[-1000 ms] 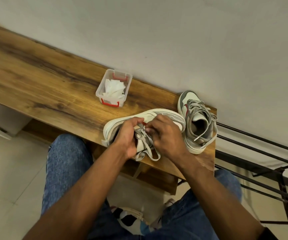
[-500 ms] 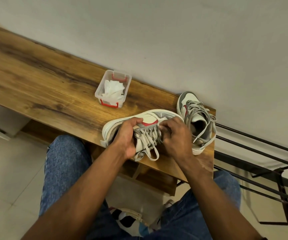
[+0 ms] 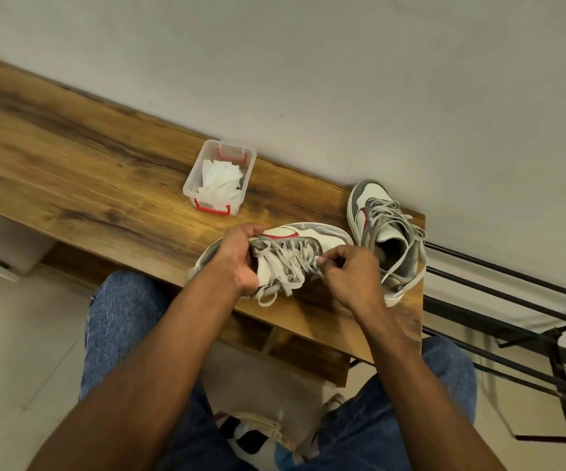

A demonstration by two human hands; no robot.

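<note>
Against a plain pale wall runs one long wooden table [image 3: 70,171], its right end carrying everything that counts. Two sneakers sit there: the nearer sneaker [image 3: 312,237] lies on its side at the table's front edge, sole toward the wall, while the second sneaker [image 3: 385,232] stands upright just beside it at the table's right end, its grey laces loose. The left hand [image 3: 240,256] grips the nearer sneaker at its collar, fingers curled over the top. The right hand [image 3: 349,273] pinches one of the grey laces [image 3: 288,263] between thumb and fingertips near the lower eyelets. One clear plastic box [image 3: 220,176] with two red latches stands behind the sneakers, near the wall, holding crumpled white tissue [image 3: 220,180]. Below, two denim-clad knees flank the table's edge, and a black metal rack [image 3: 512,334] stands to the right.
</note>
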